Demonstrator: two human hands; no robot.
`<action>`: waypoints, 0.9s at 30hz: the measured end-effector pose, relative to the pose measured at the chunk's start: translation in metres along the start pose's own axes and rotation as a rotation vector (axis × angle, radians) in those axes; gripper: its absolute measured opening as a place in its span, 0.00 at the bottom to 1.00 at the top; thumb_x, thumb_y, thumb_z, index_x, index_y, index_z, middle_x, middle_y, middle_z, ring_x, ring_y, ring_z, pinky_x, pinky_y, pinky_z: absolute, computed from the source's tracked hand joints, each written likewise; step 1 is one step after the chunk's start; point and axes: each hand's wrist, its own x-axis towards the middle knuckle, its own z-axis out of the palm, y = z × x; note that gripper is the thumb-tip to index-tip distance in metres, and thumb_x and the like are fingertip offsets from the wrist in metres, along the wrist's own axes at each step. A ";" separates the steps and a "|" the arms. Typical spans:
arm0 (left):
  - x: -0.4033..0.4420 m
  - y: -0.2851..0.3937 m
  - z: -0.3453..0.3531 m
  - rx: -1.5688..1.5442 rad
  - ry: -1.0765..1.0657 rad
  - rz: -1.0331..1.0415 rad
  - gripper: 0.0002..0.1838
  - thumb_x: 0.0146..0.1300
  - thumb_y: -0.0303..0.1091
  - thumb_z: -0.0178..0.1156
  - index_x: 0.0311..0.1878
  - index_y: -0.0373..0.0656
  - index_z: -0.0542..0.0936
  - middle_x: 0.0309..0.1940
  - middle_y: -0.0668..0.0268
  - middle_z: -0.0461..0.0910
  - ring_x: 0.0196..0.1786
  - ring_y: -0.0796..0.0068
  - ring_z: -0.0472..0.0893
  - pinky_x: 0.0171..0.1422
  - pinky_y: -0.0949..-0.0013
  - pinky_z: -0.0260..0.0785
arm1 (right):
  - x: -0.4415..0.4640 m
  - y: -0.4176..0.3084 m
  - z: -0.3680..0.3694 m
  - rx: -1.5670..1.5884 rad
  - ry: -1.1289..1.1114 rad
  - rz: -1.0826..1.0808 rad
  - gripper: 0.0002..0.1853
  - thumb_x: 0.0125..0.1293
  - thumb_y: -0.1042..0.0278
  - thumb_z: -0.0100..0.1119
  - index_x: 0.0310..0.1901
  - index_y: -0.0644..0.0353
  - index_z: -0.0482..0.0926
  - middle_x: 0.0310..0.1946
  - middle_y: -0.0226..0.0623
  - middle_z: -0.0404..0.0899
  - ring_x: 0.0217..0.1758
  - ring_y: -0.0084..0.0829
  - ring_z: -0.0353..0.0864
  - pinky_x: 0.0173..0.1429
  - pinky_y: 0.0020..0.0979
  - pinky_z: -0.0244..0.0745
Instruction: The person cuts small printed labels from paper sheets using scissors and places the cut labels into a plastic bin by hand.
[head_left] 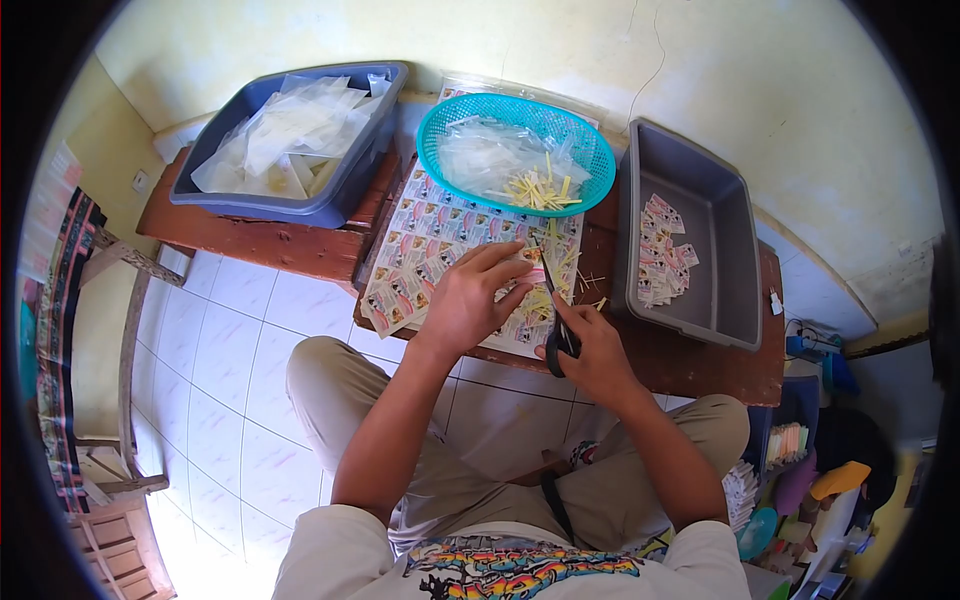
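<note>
My left hand (475,298) pinches a small printed label (535,268) between thumb and fingers. In my right hand (592,350) is a pair of black-handled scissors (562,338), its blades at the label's right edge. Beneath both hands lie printed label sheets (425,225), with several cut pieces near the left front corner. Thin yellowish paper strips (590,305) are scattered by the scissors. Whether the blades are parted is too small to tell.
A teal basket (432,165) holds clear plastic bags and yellow strips. The blue-grey tub (345,195) at left contains translucent bags. Cut labels (662,255) lie in the grey tray (735,250) at right. A wooden bench (320,250) supports everything; another person (850,470) is at far right.
</note>
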 end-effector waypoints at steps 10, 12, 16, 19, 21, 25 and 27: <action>0.000 0.002 -0.003 -0.007 -0.017 -0.007 0.13 0.62 0.28 0.78 0.51 0.43 0.91 0.60 0.55 0.89 0.59 0.51 0.90 0.63 0.54 0.84 | 0.005 0.008 0.008 -0.240 -0.033 0.064 0.44 0.62 0.72 0.74 0.81 0.56 0.69 0.64 0.51 0.73 0.59 0.59 0.86 0.63 0.52 0.85; -0.001 0.002 -0.003 -0.008 -0.020 -0.009 0.13 0.62 0.28 0.78 0.51 0.43 0.91 0.60 0.55 0.89 0.59 0.51 0.90 0.63 0.54 0.84 | 0.005 0.008 0.010 -0.266 -0.027 0.069 0.44 0.61 0.71 0.75 0.81 0.56 0.69 0.64 0.51 0.72 0.58 0.58 0.87 0.62 0.52 0.85; -0.001 0.002 -0.002 -0.024 -0.021 -0.011 0.13 0.62 0.29 0.78 0.49 0.41 0.90 0.60 0.55 0.88 0.60 0.50 0.89 0.64 0.53 0.83 | 0.005 0.010 0.012 -0.318 -0.041 0.071 0.44 0.61 0.69 0.74 0.81 0.55 0.70 0.64 0.48 0.71 0.56 0.56 0.88 0.60 0.53 0.86; 0.000 0.002 -0.003 -0.031 -0.020 -0.003 0.13 0.61 0.29 0.78 0.49 0.41 0.89 0.60 0.55 0.88 0.60 0.50 0.88 0.64 0.53 0.83 | 0.007 0.004 0.012 -0.375 -0.059 0.106 0.43 0.62 0.69 0.72 0.81 0.54 0.70 0.62 0.47 0.71 0.55 0.55 0.88 0.58 0.53 0.87; 0.000 0.002 -0.003 -0.027 -0.024 -0.003 0.13 0.62 0.28 0.78 0.50 0.42 0.90 0.60 0.55 0.89 0.60 0.50 0.89 0.64 0.53 0.84 | 0.009 0.001 0.012 -0.396 -0.076 0.124 0.43 0.62 0.68 0.72 0.81 0.54 0.70 0.62 0.47 0.71 0.55 0.55 0.88 0.58 0.53 0.87; 0.000 0.002 -0.003 -0.021 -0.027 0.001 0.14 0.62 0.27 0.78 0.51 0.44 0.91 0.60 0.55 0.89 0.59 0.51 0.90 0.63 0.54 0.84 | 0.010 -0.006 0.012 -0.484 -0.108 0.157 0.43 0.62 0.68 0.71 0.81 0.53 0.70 0.62 0.48 0.72 0.55 0.54 0.88 0.57 0.53 0.87; 0.000 0.001 -0.003 -0.017 -0.032 0.003 0.14 0.62 0.27 0.78 0.52 0.44 0.91 0.60 0.55 0.89 0.59 0.51 0.90 0.63 0.54 0.84 | 0.012 -0.005 0.011 -0.501 -0.119 0.156 0.43 0.62 0.67 0.71 0.81 0.53 0.70 0.63 0.48 0.72 0.56 0.54 0.88 0.57 0.53 0.87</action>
